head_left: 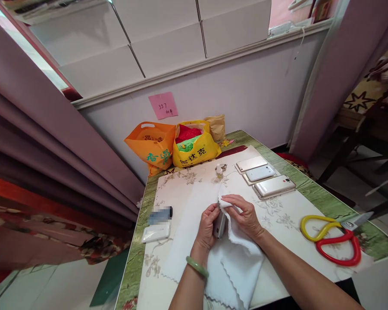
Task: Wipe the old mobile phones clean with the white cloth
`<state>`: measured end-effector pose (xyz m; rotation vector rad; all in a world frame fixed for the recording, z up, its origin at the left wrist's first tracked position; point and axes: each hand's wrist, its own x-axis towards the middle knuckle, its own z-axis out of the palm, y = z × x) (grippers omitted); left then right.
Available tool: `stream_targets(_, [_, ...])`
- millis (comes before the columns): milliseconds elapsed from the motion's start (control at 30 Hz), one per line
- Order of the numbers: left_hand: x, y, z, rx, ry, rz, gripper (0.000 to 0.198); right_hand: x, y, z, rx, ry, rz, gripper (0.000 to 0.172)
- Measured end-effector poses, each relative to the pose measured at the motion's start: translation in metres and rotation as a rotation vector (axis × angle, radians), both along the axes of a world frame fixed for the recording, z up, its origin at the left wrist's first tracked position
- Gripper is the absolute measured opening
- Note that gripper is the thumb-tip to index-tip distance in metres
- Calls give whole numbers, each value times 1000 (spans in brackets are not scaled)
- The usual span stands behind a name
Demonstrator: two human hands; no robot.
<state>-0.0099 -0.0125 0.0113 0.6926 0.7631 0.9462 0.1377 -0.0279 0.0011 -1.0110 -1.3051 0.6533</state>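
My left hand (208, 227) is closed around a silver phone (219, 225), held on edge above the table. A green bangle sits on that wrist. My right hand (244, 215) presses a white cloth (242, 241) against the phone, fingers closed on the cloth. The cloth hangs down over a larger white cloth (187, 228) spread on the table. Three more phones (265, 174) lie side by side beyond my hands, to the right. A small clear bottle (219, 171) stands just behind my hands.
A white phone (155, 232) and a dark object (160, 215) lie at the left. Large yellow-and-red scissors (334, 237) rest at the right edge. Orange (151, 148) and yellow (194, 144) bags stand against the wall. A chair is at the far right.
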Motion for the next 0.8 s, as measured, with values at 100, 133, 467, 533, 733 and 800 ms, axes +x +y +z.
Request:
stream_targets(100, [-1, -1, 3, -46, -8, -45, 28, 1, 0, -1, -105, 79, 131, 34])
stream_targets(133, [-2, -1, 4, -48, -14, -52, 30, 2, 0, -1, -130, 103, 181, 37])
stream_targets(467, [0, 0, 1, -37, 9, -90, 37, 0, 3, -2, -222, 183, 205, 37])
stream_targets(533, [0, 1, -1, -30, 16, -94, 35, -2, 4, -5, -228, 205, 171, 34])
stream_targets(733, [1, 1, -6, -3, 59, -85, 34, -6, 4, -10, -160, 190, -39, 27])
stream_targets(800, [1, 2, -9, -11, 62, -47, 35, -4, 3, -9, -183, 211, -114, 28])
